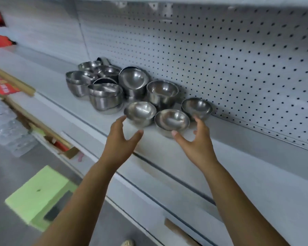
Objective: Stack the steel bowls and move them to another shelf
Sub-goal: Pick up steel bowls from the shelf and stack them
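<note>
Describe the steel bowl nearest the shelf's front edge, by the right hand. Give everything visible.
The front bowl is small, round and shiny, polished steel by its look, with a thin rim and curved wall. It stands upright, mouth up, empty, on the white shelf, foremost of the group. The left bowl stands close beside it, the rear bowl behind to its right; whether they touch it is unclear. The open right hand reaches toward it, thumb tip by its lower wall, contact not certain.

Left grip [121, 139] extended forward, splayed wide; right grip [196, 141] likewise splayed.
</note>
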Action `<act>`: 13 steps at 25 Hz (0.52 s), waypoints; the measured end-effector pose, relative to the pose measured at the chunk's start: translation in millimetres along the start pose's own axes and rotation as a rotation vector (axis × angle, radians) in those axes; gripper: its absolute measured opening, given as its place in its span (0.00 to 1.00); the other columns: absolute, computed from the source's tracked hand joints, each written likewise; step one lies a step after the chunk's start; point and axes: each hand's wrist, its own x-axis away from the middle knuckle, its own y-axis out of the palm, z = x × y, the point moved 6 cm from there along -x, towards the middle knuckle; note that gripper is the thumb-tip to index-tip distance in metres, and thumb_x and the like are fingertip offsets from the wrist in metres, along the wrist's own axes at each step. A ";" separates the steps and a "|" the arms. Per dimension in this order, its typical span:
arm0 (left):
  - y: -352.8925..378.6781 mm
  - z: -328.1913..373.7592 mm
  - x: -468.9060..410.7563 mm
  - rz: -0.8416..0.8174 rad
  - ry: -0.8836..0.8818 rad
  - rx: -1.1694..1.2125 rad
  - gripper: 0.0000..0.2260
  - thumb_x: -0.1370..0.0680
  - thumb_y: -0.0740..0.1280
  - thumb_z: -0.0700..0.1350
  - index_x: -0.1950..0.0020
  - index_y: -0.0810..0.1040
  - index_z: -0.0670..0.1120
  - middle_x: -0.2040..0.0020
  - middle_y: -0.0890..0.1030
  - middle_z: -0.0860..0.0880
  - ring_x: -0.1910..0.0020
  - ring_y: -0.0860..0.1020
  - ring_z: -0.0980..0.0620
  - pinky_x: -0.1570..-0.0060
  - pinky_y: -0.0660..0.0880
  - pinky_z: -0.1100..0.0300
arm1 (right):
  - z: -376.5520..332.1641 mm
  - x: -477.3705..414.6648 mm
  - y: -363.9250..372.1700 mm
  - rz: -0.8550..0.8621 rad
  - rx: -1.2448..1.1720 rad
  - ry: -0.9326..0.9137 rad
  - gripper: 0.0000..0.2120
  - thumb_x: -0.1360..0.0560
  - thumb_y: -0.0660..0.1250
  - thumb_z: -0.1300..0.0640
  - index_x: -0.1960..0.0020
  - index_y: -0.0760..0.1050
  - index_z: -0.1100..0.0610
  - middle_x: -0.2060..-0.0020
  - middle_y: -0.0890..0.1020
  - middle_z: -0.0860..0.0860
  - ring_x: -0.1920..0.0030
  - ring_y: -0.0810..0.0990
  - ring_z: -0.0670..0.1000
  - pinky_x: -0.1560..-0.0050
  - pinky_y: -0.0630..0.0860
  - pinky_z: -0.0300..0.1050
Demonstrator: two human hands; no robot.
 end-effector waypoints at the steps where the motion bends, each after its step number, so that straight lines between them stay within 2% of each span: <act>1: 1.9 -2.9 -18.3 -0.023 0.032 0.020 0.33 0.22 0.71 0.60 0.21 0.63 0.52 0.24 0.68 0.55 0.26 0.68 0.53 0.27 0.68 0.51 | -0.2 -5.7 7.9 0.031 -0.011 0.018 0.45 0.26 0.75 0.40 0.17 0.56 0.45 0.22 0.61 0.49 0.24 0.66 0.50 0.26 0.69 0.50; 4: 1.4 -15.5 -63.4 0.002 0.104 0.086 0.27 0.22 0.71 0.57 0.26 0.68 0.51 0.32 0.72 0.56 0.33 0.72 0.55 0.30 0.71 0.49 | 0.0 -16.9 35.7 0.133 -0.035 0.057 0.45 0.26 0.76 0.40 0.17 0.56 0.46 0.22 0.61 0.49 0.27 0.66 0.47 0.32 0.64 0.41; 8: 8.6 -31.3 -101.6 -0.055 0.064 0.244 0.34 0.20 0.68 0.59 0.20 0.60 0.47 0.23 0.69 0.48 0.26 0.69 0.50 0.26 0.68 0.47 | 7.6 -15.8 60.1 0.224 -0.042 0.032 0.45 0.30 0.78 0.38 0.20 0.58 0.42 0.26 0.64 0.45 0.26 0.66 0.46 0.28 0.67 0.43; 13: 21.2 -35.8 -117.5 -0.157 0.086 0.330 0.32 0.18 0.65 0.58 0.18 0.58 0.48 0.24 0.70 0.49 0.26 0.69 0.52 0.26 0.67 0.54 | 14.3 -15.4 61.3 0.276 0.007 0.046 0.41 0.30 0.79 0.39 0.23 0.64 0.44 0.26 0.68 0.41 0.28 0.68 0.40 0.30 0.67 0.35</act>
